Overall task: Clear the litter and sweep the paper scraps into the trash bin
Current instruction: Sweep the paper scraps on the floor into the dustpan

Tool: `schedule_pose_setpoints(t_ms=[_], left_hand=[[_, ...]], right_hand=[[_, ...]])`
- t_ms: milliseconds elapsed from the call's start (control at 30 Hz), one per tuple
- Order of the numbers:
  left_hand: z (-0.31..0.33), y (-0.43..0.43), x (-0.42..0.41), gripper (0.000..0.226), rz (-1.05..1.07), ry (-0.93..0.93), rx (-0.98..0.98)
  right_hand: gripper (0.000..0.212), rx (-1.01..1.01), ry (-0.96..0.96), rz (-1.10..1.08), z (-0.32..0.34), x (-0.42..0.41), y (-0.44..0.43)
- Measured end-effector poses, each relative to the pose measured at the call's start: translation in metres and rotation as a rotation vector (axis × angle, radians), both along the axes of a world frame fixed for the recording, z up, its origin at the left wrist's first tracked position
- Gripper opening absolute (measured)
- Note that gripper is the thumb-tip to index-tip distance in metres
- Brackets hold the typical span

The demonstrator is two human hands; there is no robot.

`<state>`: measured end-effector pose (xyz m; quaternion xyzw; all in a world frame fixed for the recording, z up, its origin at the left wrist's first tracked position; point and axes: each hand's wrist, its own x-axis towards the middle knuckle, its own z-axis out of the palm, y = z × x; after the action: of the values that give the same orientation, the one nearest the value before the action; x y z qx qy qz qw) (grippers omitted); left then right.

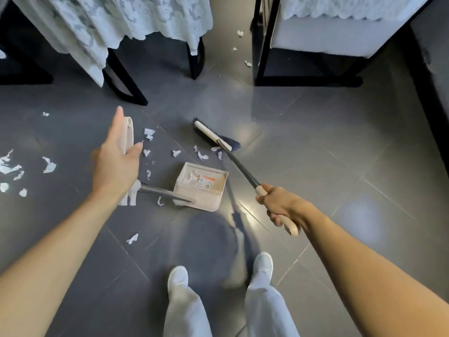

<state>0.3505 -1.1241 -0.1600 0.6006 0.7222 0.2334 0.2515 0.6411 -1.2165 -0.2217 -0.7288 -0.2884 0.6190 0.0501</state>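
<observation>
My left hand [116, 164] holds the cream top of the dustpan handle [128, 132], with the thumb pinching it against straight fingers. The cream dustpan [201, 193] sits on the dark tile floor in the centre with several white scraps inside. My right hand [279, 205] grips the cream end of the broom handle [243, 171]. The broom head [213, 137], with dark bristles, rests on the floor just beyond the dustpan. White paper scraps [149, 135] lie scattered between the pan and the broom head, with more scraps [48, 165] at the left.
Black-legged furniture with lace cloth [97, 32] stands at the back left and a white-cushioned seat [328, 37] at the back right. A few scraps [240, 33] lie in the gap between them. My two white shoes [178, 276] stand at the bottom centre.
</observation>
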Motion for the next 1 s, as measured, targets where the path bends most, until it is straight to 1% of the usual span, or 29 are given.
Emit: schedule_pose_setpoints(t_ms=[133,267,367,500,567,600,700,833,900,1000], left_hand=[[-0.007,0.031,-0.021,0.070,-0.058,-0.068,0.040],[-0.011,0.058,-0.028,0.075,-0.160,-0.145,0.002],[-0.013,0.059,-0.023,0.075,-0.202,-0.168,0.006],[-0.007,0.063,-0.033,0.074,-0.166,-0.200,-0.048],[-0.001,0.063,-0.041,0.073,-0.149,-0.264,-0.082],[0.002,0.061,-0.046,0.072,-0.145,-0.265,-0.084],[0.005,0.052,-0.070,0.069,-0.176,-0.178,-0.058],[0.011,0.027,-0.109,0.069,-0.246,-0.160,-0.020],[0.015,0.012,-0.126,0.068,-0.268,-0.201,-0.024],[0.022,-0.012,-0.144,0.069,-0.251,-0.339,-0.084]], right_hand=[[0.021,-0.063,0.034,-0.098,0.001,-0.040,-0.007],[0.018,-0.139,0.077,-0.178,0.011,-0.087,-0.014],[0.017,-0.211,0.161,-0.271,0.033,-0.112,-0.031],[0.021,-0.237,0.224,-0.360,0.072,-0.122,-0.056],[0.019,-0.231,0.247,-0.415,0.088,-0.129,-0.067],[0.019,-0.221,0.243,-0.433,0.094,-0.134,-0.073],[0.020,-0.160,0.221,-0.478,0.101,-0.150,-0.087],[0.017,-0.074,0.213,-0.529,0.102,-0.163,-0.101],[0.016,-0.048,0.217,-0.537,0.102,-0.166,-0.110],[0.017,-0.023,0.222,-0.548,0.100,-0.175,-0.129]])
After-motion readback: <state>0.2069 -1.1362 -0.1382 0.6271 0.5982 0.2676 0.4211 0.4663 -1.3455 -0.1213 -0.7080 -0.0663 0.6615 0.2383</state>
